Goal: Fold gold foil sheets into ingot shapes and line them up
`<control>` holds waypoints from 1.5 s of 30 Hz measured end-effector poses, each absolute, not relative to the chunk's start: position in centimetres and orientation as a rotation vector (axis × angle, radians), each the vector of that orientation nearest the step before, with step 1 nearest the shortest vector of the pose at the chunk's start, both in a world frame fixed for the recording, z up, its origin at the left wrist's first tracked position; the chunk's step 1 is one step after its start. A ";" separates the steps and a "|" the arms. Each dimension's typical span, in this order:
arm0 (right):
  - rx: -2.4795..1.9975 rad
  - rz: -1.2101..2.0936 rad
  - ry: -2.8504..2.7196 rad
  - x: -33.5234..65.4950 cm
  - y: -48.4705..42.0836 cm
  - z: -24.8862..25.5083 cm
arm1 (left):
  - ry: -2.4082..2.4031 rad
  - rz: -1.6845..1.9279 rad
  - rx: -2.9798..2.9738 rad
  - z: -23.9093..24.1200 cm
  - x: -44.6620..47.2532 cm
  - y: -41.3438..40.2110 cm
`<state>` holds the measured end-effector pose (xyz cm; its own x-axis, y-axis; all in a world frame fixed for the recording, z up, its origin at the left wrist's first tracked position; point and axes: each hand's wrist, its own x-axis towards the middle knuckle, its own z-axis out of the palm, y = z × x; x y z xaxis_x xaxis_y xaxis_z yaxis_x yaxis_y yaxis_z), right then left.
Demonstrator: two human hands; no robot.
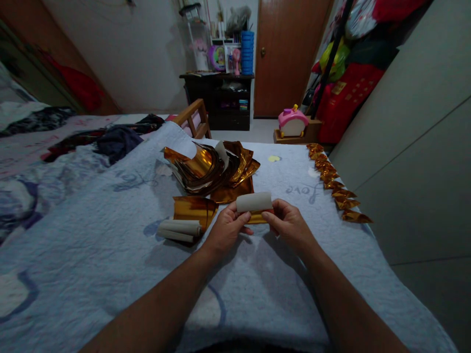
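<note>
While pinching a curled gold-foil paper (254, 207), left hand (226, 229) and right hand (289, 223) hover above the quilted bedspread (110, 245).

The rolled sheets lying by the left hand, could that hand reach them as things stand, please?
Probably yes, once freed. The left hand and the right hand both hold a rolled gold sheet. The rolled sheets lie close beside the left hand on the bedspread, with nothing between them.

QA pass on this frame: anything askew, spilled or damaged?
Nothing damaged or spilled. The loose gold sheets lie in a curled, untidy heap, while the folded pieces sit in a neat row. Both hands, left hand and right hand, hold one rolled sheet.
</note>
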<state>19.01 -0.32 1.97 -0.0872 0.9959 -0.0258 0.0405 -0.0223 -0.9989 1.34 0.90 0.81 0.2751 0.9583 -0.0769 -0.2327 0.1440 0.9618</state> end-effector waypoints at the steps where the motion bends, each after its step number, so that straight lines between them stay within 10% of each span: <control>1: -1.206 1.274 -1.255 19.0 -0.3 1.9 | 0.890 1.053 1.043 0.8 1.3 1.0; 45: -1.232 1.198 -1.274 18.8 -0.7 2.5 | 0.878 1.028 0.972 1.1 1.4 0.7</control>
<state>18.79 -0.69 2.48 -0.0280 0.9996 0.0056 0.0559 0.0072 -0.9984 1.38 0.75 1.05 0.2787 0.9514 -0.1309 -0.2780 0.2104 0.9373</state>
